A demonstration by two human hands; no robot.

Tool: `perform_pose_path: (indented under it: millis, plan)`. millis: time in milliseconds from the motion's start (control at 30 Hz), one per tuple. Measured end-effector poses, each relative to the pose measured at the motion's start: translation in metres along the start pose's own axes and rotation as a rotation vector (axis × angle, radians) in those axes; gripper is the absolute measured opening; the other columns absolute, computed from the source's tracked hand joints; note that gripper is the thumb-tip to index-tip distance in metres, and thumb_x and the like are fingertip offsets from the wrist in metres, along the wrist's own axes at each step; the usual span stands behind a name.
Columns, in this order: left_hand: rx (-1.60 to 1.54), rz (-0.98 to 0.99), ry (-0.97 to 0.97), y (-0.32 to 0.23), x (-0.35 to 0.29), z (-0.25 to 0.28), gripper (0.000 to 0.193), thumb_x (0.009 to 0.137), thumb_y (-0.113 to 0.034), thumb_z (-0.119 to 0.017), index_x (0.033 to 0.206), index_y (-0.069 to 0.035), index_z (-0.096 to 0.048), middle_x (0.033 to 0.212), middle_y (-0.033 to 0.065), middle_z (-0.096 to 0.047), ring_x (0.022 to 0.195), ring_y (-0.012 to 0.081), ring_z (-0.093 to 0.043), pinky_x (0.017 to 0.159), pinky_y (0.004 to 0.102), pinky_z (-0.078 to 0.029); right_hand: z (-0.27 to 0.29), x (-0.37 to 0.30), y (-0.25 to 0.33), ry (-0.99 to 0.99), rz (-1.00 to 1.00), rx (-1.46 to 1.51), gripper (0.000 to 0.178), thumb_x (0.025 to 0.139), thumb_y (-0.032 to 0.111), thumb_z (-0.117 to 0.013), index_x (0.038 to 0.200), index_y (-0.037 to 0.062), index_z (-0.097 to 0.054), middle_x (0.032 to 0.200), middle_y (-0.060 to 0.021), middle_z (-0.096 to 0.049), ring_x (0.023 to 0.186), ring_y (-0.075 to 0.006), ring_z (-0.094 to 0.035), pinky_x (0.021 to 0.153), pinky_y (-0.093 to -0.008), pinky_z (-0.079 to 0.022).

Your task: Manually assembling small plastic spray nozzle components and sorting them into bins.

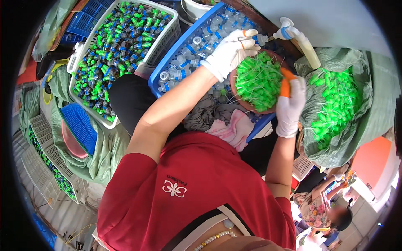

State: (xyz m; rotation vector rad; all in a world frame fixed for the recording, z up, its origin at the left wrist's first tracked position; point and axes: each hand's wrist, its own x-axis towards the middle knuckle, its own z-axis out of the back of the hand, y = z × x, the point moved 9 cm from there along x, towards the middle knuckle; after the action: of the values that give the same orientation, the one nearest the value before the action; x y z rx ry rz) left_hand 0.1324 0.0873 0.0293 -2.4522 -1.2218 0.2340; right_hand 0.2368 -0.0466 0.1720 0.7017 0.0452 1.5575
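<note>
My left hand (pixel 233 52), in a white glove with orange finger bands, pinches a small clear plastic bottle (pixel 261 39). That bottle's end is at the tip of a dispenser (pixel 298 39) with a pale tube. Over the right rim of a round bowl (pixel 235 93) is my right hand (pixel 292 100), gloved in white with orange on the fingers. Its fingers are smeared by motion, so their grip cannot be made out. Green caps (pixel 259 81) with thin white stems fill the bowl. Beneath it, a blue basket (pixel 158 69) holds many clear bottles with blue bands.
To the left stands a white basket (pixel 176 26) of dark-and-green bottles. A green sack (pixel 335 154) at the right holds more green caps. Cloths (pixel 228 129) lie by the blue basket's near side. Another person (pixel 318 205) works at the lower right.
</note>
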Motion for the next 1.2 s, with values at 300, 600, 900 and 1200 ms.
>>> perform_pose_path:
  millis: [300, 600, 900, 1200]
  plan:
    - [-0.045, 0.028, 0.021, 0.006, -0.006, -0.008, 0.040, 0.094, 0.002, -0.056, 0.133, -0.002, -0.048, 0.112, 0.0112, -0.062, 0.104, 0.0291, -0.066, 0.087, 0.0345, -0.056, 0.051, 0.031, 0.007, -0.345, -0.110, 0.259, 0.029, 0.093, -0.003, -0.057, 0.122, 0.0002, -0.061, 0.109, -0.0063, -0.061, 0.091, -0.0093, -0.052, 0.081, -0.0218, -0.043]
    - [0.454, -0.105, 0.077, -0.008, 0.002, -0.043, 0.047, 0.088, 0.007, -0.058, 0.134, -0.003, -0.049, 0.118, 0.0049, -0.058, 0.107, 0.0174, -0.058, 0.091, 0.0277, -0.048, 0.041, 0.032, -0.003, -0.242, -0.163, 0.154, 0.029, 0.090, -0.001, -0.063, 0.119, 0.0040, -0.064, 0.082, -0.0006, -0.064, 0.068, -0.0043, -0.051, 0.062, -0.0196, -0.044]
    - [0.487, -0.114, 0.084, -0.003, 0.006, -0.040, 0.048, 0.088, 0.009, -0.056, 0.133, -0.003, -0.050, 0.119, 0.0051, -0.058, 0.108, 0.0142, -0.057, 0.094, 0.0283, -0.048, 0.040, 0.030, -0.007, -0.239, -0.228, 0.146, 0.027, 0.090, 0.000, -0.064, 0.117, 0.0047, -0.066, 0.071, 0.0035, -0.057, 0.062, -0.0032, -0.045, 0.057, -0.0187, -0.039]
    - [0.560, -0.132, 0.095, -0.004, 0.008, -0.043, 0.049, 0.087, 0.011, -0.055, 0.134, -0.002, -0.049, 0.122, 0.0063, -0.058, 0.110, 0.0144, -0.056, 0.095, 0.0282, -0.047, 0.039, 0.029, -0.009, -0.240, -0.236, 0.197, 0.027, 0.090, 0.000, -0.063, 0.116, 0.0046, -0.066, 0.071, 0.0030, -0.057, 0.063, -0.0030, -0.046, 0.058, -0.0182, -0.040]
